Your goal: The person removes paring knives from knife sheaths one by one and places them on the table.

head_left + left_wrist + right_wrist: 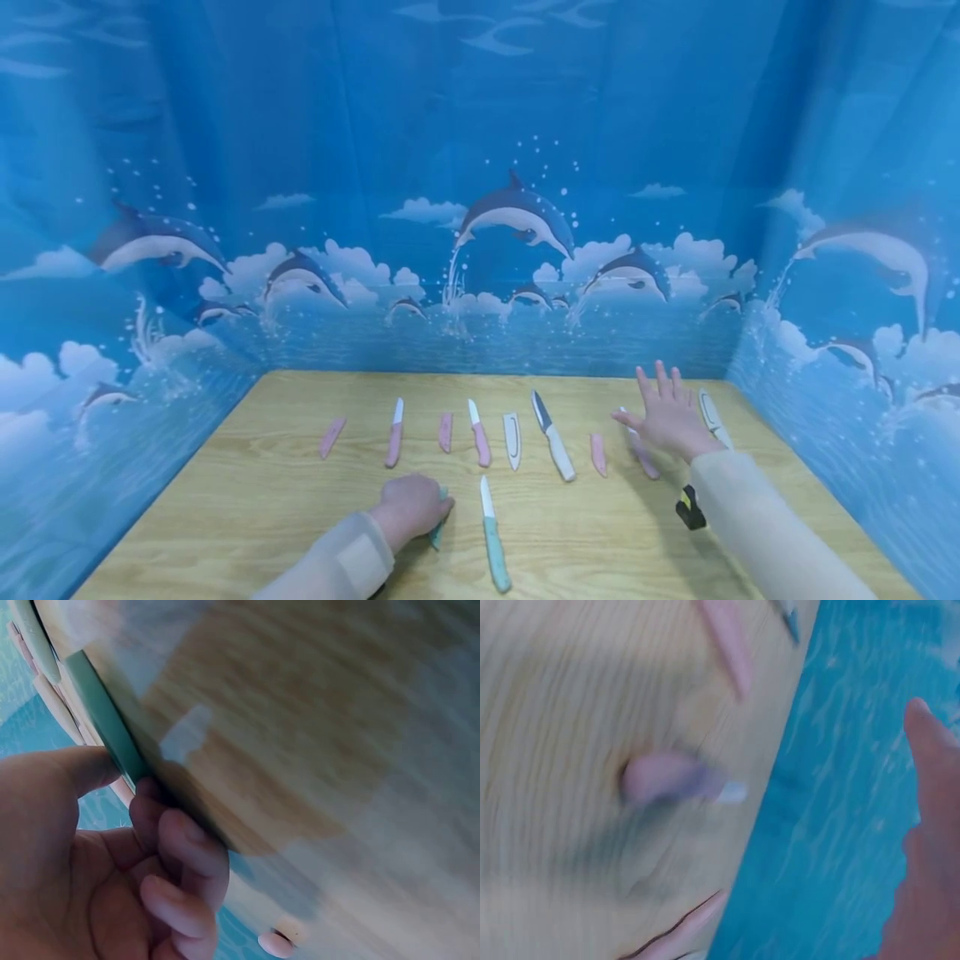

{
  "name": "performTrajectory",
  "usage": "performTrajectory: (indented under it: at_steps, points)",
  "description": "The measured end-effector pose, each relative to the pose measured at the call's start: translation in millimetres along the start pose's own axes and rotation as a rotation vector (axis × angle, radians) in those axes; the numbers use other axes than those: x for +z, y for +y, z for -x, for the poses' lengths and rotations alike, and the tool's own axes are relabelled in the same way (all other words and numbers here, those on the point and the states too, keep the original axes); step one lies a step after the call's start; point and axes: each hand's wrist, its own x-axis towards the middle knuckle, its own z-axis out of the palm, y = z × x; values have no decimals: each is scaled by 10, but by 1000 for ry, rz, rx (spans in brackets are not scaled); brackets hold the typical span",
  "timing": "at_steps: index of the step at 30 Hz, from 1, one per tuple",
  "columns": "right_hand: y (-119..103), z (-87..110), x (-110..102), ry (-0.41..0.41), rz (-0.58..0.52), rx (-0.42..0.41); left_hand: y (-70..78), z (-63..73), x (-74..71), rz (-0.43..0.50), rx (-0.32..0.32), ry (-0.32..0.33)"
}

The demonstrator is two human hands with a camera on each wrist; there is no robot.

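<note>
In the head view my left hand (411,508) is at the front of the table, pinching a teal knife sheath (437,536). The left wrist view has the sheath (109,716) between thumb and fingers, close to the wood. To its right lies a teal-handled knife (493,542), its white blade facing away. My right hand (667,417) is raised with fingers spread over a pink-handled knife (643,454), partly covering it. From the right wrist, that pink knife (667,778) looks blurred and the hand (930,847) is apart from it.
Across the back lie pink sheaths (332,437), pink-handled knives (394,437), a white sheath (512,442) and a white-handled knife (558,454) with a dark blade. A white knife-shaped piece (712,414) is near the right edge. Dolphin-print curtains (480,125) surround the table (247,500).
</note>
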Motion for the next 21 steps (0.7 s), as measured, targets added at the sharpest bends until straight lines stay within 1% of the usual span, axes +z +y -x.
performTrajectory:
  at_steps: [4,9,11,14,17,21]
  points:
    - [259,-33,18,9,-21,1,-6,-5,-14,-7,1,-5]
    - [598,-85,36,3,-51,-19,-22,18,-56,-5,-1,-16]
    - [722,-81,31,-17,-58,-29,-30,38,-66,10,2,-20]
    - [873,-35,27,-30,-105,-26,-35,60,-55,34,11,-20]
    - [1012,40,61,-39,-133,-12,-23,64,-12,51,20,-17]
    - [1154,123,127,-40,-113,-23,-2,53,47,59,32,-21]
